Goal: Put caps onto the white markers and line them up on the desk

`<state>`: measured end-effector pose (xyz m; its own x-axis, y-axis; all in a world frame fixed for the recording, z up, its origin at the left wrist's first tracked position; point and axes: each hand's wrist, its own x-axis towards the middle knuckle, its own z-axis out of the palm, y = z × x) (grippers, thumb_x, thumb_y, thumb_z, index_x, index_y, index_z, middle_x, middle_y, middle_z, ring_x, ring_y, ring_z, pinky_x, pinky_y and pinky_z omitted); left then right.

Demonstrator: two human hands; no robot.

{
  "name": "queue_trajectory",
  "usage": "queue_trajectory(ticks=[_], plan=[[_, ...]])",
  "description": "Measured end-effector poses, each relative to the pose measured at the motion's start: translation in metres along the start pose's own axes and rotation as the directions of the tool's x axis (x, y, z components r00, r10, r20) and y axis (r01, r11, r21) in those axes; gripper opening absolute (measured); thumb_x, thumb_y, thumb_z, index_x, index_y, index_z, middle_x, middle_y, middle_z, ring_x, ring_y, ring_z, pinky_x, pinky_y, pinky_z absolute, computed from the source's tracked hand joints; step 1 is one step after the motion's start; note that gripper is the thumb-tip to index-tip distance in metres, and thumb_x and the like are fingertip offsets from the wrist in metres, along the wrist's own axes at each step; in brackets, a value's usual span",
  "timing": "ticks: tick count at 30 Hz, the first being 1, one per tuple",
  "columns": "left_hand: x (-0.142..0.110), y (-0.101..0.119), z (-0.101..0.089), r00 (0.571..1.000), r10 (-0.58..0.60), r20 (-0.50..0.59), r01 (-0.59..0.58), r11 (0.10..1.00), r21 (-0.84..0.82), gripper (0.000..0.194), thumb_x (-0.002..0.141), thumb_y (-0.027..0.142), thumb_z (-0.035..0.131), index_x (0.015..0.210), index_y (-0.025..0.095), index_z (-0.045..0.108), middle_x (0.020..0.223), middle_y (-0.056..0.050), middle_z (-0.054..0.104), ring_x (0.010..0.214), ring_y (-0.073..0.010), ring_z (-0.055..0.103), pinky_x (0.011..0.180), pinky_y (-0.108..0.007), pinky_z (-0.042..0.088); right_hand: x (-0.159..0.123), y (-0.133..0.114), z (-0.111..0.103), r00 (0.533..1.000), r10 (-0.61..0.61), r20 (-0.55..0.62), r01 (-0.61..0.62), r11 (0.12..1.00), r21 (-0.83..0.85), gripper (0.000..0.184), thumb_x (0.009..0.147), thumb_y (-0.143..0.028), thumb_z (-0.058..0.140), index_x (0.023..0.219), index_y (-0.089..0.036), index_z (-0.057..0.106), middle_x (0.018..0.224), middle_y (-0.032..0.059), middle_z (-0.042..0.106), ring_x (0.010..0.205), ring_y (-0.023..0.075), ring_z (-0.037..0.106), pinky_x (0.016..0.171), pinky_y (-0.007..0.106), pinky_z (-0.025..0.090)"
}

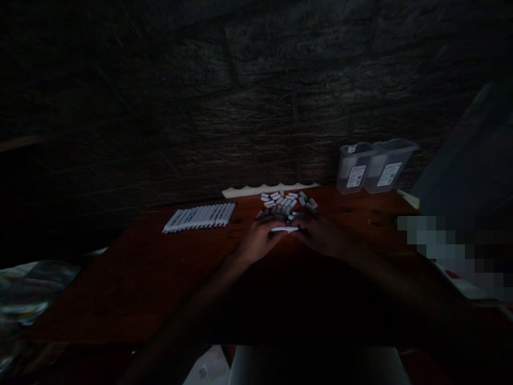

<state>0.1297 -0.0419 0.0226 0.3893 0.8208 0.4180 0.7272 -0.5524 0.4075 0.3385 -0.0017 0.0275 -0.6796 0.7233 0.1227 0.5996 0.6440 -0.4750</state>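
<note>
A white marker (285,229) lies level between my hands over the middle of the table. My left hand (259,239) has its fingers closed on the left end. My right hand (321,236) grips the right end, its fingers partly lost in shadow. Just beyond my fingertips is a loose heap of short white pieces with coloured ends (289,202), which look like marker caps. To the left, several white markers (200,215) lie side by side in a neat slanting row.
Two clear plastic containers (355,174) with labels stand at the back right of the wooden table (132,267). A pale wavy-edged strip (248,191) runs along the dark wall. Crumpled plastic (36,283) shows beyond the left edge. The scene is very dim.
</note>
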Motion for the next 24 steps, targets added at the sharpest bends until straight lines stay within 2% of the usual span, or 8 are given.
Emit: queue_trajectory(ticks=[17,24], plan=[[-0.0004,0.0006,0.0010,0.999,-0.021,0.049,0.020,1.000,0.014,0.015,0.090,0.025,0.060,0.101,0.022,0.069,0.100,-0.004,0.073,0.093,-0.0187,0.067,0.082,-0.032,0.052,-0.0024,-0.0011,0.0012,0.999,-0.049,-0.011,0.048,0.996,-0.073,0.023,0.094,-0.028,0.049,0.106,-0.017,0.066,0.102,0.0084,0.071,0.090,0.0194,0.065,0.077,0.029,0.044],[-0.0005,0.0017,0.0024,0.999,-0.012,0.043,0.013,1.000,-0.006,0.016,0.090,0.025,0.060,0.103,0.022,0.068,0.105,-0.004,0.073,0.096,-0.0185,0.067,0.086,-0.032,0.052,-0.0025,-0.0020,0.0007,1.000,-0.027,0.002,0.027,0.997,-0.075,0.026,0.094,-0.030,0.049,0.108,-0.017,0.066,0.104,0.0089,0.071,0.092,0.0200,0.065,0.079,0.029,0.044]])
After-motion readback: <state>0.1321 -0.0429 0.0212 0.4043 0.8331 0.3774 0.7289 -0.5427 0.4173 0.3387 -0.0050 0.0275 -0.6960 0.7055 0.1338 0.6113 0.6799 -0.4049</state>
